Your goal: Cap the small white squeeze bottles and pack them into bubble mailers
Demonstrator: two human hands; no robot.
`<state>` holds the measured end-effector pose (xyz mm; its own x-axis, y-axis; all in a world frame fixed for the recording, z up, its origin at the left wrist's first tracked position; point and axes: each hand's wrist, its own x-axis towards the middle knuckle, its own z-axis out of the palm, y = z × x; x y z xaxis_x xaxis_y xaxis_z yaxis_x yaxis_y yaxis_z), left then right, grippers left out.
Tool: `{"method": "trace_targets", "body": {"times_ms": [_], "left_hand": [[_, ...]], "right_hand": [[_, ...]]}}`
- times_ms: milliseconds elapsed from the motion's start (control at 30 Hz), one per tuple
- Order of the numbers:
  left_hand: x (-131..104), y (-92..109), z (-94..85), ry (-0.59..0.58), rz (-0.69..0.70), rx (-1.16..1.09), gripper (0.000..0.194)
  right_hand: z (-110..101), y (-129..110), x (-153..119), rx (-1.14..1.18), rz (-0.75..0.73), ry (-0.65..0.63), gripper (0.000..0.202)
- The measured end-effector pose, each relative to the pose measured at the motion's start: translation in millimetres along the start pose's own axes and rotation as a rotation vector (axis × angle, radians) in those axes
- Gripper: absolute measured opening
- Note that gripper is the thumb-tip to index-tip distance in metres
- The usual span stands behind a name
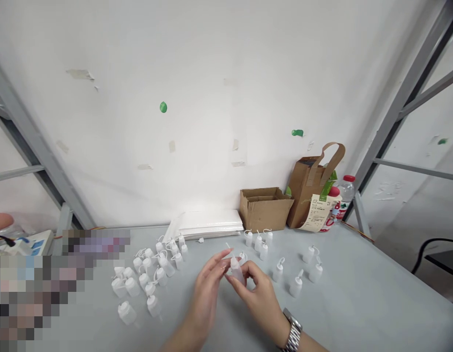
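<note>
Near the middle of the grey table (pixel 189 313), my right hand (pixel 257 296) grips a small translucent squeeze bottle (pixel 236 270) between thumb and fingers. The bottle stands roughly upright, its nozzle pointing up. My left hand (pixel 208 288) is beside it, fingers drawn together at the bottle's left side; what its fingertips pinch, if anything, is too small to tell. Many similar bottles (pixel 132 286) stand in a group to the left. On the right are several more, including a bottle (pixel 295 286) with a looped cap strap.
A small white cap (pixel 201 240) lies before a stack of white sheets (pixel 211 222). Behind are an open cardboard box (pixel 265 212), a brown paper bag (pixel 301 195) and a red-capped plastic bottle (pixel 346 190). A power strip (pixel 39 242) is at the far left.
</note>
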<state>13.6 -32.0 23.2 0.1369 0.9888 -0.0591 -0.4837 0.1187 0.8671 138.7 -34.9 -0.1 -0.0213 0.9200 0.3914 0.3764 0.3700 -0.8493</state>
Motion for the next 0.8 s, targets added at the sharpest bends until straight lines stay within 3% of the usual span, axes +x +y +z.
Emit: {"method": "trace_targets", "body": {"times_ms": [100, 267, 400, 467, 567, 633, 800], "left_hand": [[-1.1, -3.9, 2.1, 0.045, 0.102, 0.150, 0.027], [-0.4, -6.5, 3.0, 0.012, 0.135, 0.218, 0.025], [12.4, -9.2, -11.6, 0.167, 0.221, 0.344, 0.026], [25.0, -12.8, -23.9, 0.245, 0.250, 0.544, 0.027], [45.5, -18.8, -41.1, 0.280, 0.393, 1.124, 0.031], [56.5, -21.6, -48.8, 0.309, 0.378, 1.434, 0.041], [70.2, -24.3, -57.8, 0.313, 0.330, 1.784, 0.052]], "right_hand": [[1.4, 5.3, -0.6, -0.167, -0.085, 0.105, 0.022], [3.4, 10.6, -1.1, -0.291, -0.178, 0.174, 0.019], [1.7, 11.0, 0.1, -0.307, -0.133, 0.173, 0.023], [0.6, 10.8, 0.4, -0.310, -0.125, 0.169, 0.025], [0.4, 11.3, -0.6, -0.312, -0.124, 0.149, 0.026], [1.6, 12.7, -2.0, -0.319, -0.123, 0.130, 0.027], [6.3, 17.1, -5.4, -0.341, -0.124, 0.064, 0.026]]}}
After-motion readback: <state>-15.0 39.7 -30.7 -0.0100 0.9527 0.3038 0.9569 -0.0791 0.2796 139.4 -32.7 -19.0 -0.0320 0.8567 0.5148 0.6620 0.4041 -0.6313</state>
